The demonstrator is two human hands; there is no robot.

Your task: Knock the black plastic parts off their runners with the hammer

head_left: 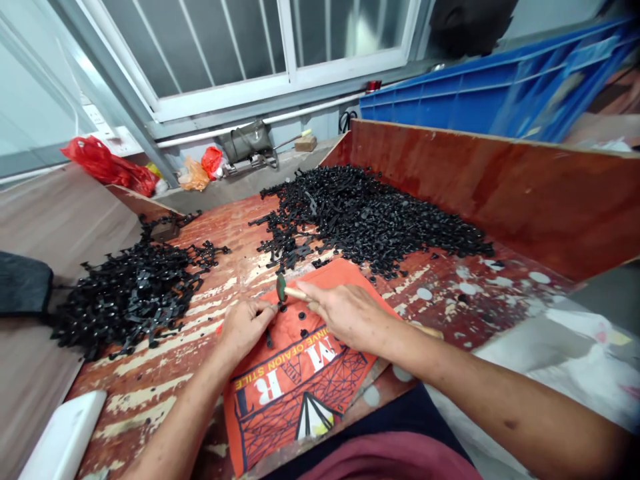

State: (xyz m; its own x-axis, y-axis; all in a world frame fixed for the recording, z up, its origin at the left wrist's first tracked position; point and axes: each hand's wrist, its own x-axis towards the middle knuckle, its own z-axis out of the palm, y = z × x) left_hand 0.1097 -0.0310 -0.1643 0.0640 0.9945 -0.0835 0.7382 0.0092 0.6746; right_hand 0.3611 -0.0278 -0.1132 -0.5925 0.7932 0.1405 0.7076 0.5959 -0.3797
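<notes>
On the orange cloth (295, 373), the left hand (245, 327) pinches a tiny, light, stiff black plastic part (281, 308); the right hand (345, 313) grips a small wooden-handled hammer (287, 291) over it.

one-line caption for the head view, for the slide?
Right hand holds a small hammer over a black part pinched by the left hand on an orange cloth, between black part piles.

Your left hand (245, 325) lies low with its back up, fingers curled inward and the fingertips pinched together at its right edge. Your left forearm runs back toward the lower left. Your right hand (345, 312) sits just beside it, back up, fingers closed in a grip and pointing left. Your right forearm stretches away to the lower right, bare to the frame's edge.
</notes>
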